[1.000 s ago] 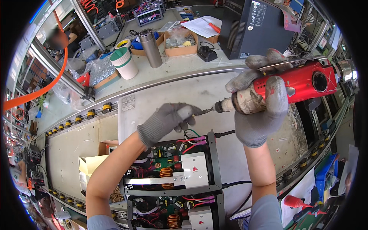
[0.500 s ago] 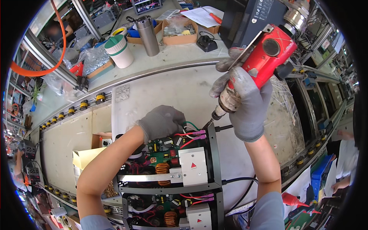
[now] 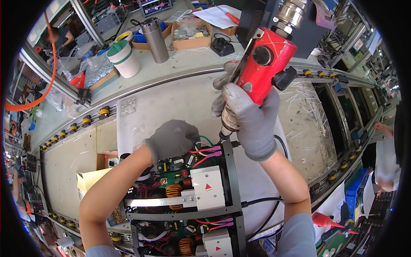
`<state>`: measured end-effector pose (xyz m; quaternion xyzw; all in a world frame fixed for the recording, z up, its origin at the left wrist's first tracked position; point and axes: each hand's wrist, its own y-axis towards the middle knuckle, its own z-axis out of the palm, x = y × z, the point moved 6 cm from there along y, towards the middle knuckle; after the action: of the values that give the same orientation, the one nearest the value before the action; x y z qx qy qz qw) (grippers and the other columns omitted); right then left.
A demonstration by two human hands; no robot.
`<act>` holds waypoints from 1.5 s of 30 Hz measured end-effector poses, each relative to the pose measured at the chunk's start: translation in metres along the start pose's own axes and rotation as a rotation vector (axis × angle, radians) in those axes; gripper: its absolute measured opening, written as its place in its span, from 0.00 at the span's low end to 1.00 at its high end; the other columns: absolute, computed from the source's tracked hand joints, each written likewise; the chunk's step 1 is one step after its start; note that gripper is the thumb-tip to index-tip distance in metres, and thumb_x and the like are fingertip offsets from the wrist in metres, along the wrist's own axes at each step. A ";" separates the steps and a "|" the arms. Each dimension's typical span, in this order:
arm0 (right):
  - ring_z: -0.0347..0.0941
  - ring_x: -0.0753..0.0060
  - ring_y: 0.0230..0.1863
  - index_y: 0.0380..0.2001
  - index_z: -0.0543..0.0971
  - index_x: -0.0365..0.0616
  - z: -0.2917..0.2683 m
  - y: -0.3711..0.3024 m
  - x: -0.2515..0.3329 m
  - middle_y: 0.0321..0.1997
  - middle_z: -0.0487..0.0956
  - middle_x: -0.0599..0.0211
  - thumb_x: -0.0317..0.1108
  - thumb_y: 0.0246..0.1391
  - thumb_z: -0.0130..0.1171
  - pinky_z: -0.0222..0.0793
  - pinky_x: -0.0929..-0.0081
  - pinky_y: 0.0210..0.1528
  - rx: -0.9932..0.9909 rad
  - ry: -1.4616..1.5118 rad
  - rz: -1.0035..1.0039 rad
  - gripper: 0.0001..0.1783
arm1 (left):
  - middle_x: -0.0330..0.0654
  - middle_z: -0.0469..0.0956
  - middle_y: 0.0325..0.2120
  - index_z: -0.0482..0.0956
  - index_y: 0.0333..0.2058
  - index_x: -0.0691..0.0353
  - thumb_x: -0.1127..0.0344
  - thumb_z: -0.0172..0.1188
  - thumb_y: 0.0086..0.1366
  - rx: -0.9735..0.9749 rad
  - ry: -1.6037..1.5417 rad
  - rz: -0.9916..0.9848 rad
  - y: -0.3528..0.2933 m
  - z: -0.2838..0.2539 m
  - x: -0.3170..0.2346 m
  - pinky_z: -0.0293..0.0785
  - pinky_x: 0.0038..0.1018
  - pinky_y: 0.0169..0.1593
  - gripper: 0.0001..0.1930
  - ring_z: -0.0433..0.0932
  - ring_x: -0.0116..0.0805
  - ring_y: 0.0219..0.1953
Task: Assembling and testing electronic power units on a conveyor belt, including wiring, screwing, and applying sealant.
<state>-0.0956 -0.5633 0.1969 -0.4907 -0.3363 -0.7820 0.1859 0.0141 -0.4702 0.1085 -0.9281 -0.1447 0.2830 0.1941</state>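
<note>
My right hand (image 3: 255,124), in a grey glove, is wrapped round a red air screwdriver (image 3: 274,53) with a metal hose coupling on top. The tool's lower end points down at the far right corner of an open electronic unit (image 3: 233,184); the exact contact at the tip is too small to tell. My gloved left hand (image 3: 172,139) is closed at the unit's far edge, beside green and white wires (image 3: 205,139). Whatever its fingers hold is hidden. Inside the unit are a green circuit board, copper coils and a white box (image 3: 208,188). Red wires end in purple connectors (image 3: 214,149).
A second open unit (image 3: 218,244) stands nearer to me. Roller rails (image 3: 87,120) run alongside the work surface. Beyond are a steel flask (image 3: 155,40), a white cup (image 3: 124,60) and a cardboard parts box (image 3: 192,40). Black cables (image 3: 265,200) lie at the right.
The red screwdriver has swung left and stands more upright, its tip closer to the unit's corner. My left hand stays at the wires. The whole view has shifted slightly.
</note>
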 end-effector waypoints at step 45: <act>0.78 0.59 0.27 0.36 0.72 0.40 0.035 -0.018 0.002 0.25 0.77 0.59 0.33 0.37 0.65 0.73 0.72 0.31 0.166 -0.567 -0.410 0.20 | 0.47 0.80 0.31 0.80 0.38 0.60 0.60 0.65 0.51 -0.195 -0.540 0.558 0.020 0.017 0.031 0.74 0.28 0.42 0.16 0.79 0.42 0.34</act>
<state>-0.0856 -0.5256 0.2030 -0.5938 -0.5282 -0.6059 -0.0362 0.0322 -0.4711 0.0723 -0.8380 0.0408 0.5436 -0.0240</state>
